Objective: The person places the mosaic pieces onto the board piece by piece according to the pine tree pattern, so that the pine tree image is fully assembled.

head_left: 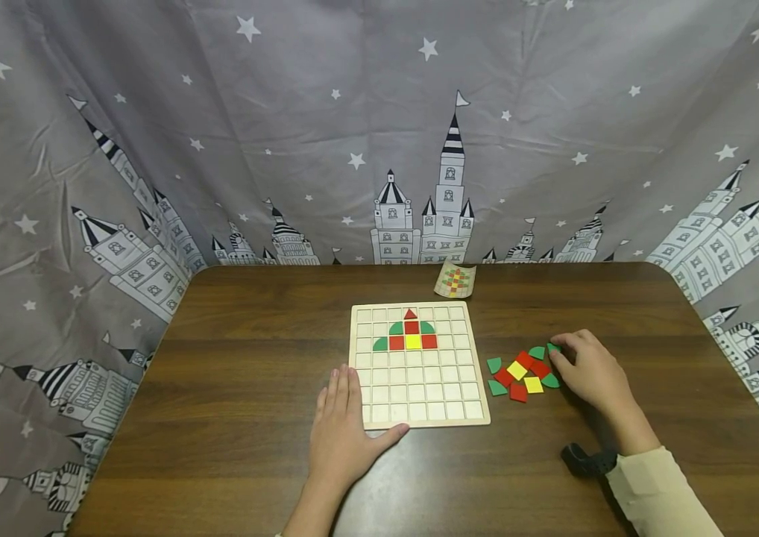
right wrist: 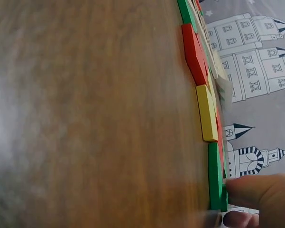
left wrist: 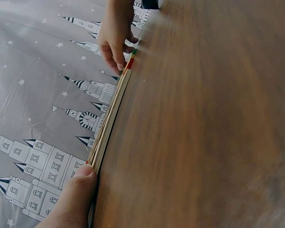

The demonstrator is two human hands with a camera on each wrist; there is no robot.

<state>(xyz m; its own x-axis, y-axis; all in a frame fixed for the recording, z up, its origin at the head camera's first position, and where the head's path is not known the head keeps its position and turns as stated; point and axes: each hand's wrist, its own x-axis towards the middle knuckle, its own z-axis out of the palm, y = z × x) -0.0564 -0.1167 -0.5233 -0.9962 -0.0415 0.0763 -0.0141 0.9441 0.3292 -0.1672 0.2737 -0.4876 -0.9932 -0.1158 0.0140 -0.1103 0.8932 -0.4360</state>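
Note:
A square wooden grid board (head_left: 416, 394) lies on the table. Its upper half bears a red triangle (head_left: 409, 314), red squares (head_left: 411, 327), a yellow square (head_left: 413, 341) and green quarter-round tiles (head_left: 381, 344). My left hand (head_left: 341, 440) rests at the board's lower left corner, fingers straight along the left side, thumb (left wrist: 83, 178) against the near edge. On the right, my right hand (head_left: 590, 371) pinches a green quarter-round tile (head_left: 553, 347) between thumb and forefinger, at the edge of a loose group of red, yellow and green tiles (head_left: 518, 392).
A small pattern card (head_left: 455, 280) with a coloured design lies behind the board, near the table's back edge. A black strap-like thing (head_left: 587, 461) is at the right wrist. Behind the brown table (head_left: 252, 373) hangs a grey curtain (head_left: 285, 112) printed with castles and stars.

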